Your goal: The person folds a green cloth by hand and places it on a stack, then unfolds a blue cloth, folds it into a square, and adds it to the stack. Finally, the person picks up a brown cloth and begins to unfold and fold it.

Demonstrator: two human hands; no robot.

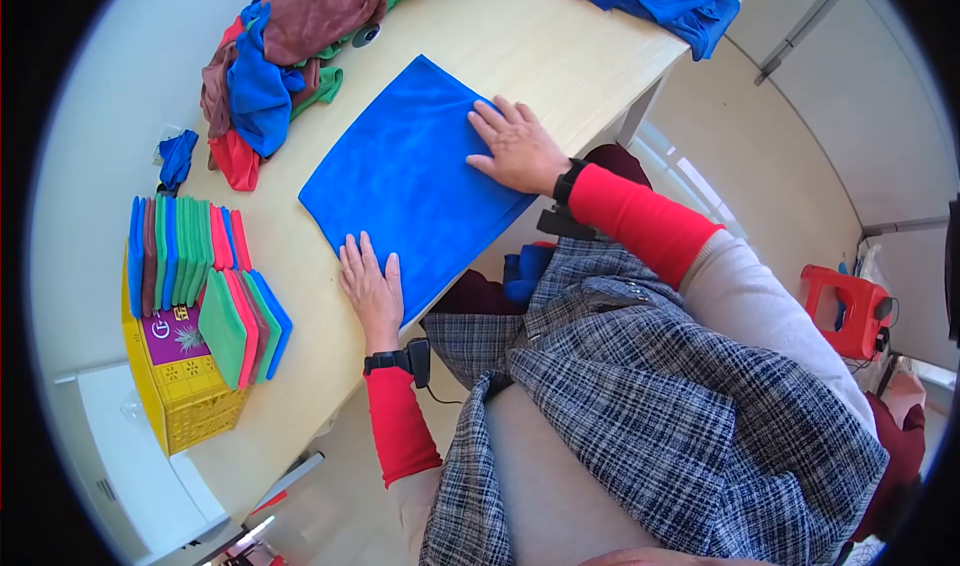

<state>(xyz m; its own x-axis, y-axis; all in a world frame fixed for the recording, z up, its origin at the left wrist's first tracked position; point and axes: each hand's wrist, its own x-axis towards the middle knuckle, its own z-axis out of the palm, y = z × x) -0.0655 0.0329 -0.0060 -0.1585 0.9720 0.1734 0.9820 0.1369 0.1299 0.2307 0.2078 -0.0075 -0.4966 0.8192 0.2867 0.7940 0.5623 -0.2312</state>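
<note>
A blue cloth (400, 181) lies spread flat on the pale wooden table, its near edge along the table's front edge. My left hand (371, 286) rests on its lower left corner area, fingers stretched out. On the cloth's right side lies my right hand (518, 148), palm down with the fingers apart. Neither hand grips anything. Both wrists carry black straps over red sleeves.
Folded cloths (180, 251) in several colours stand in a yellow basket (205, 406) at the table's left end. A heap of crumpled cloths (290, 51) lies at the back left. More blue fabric (665, 6) hangs over the far right corner. A red stool (845, 311) stands on the floor.
</note>
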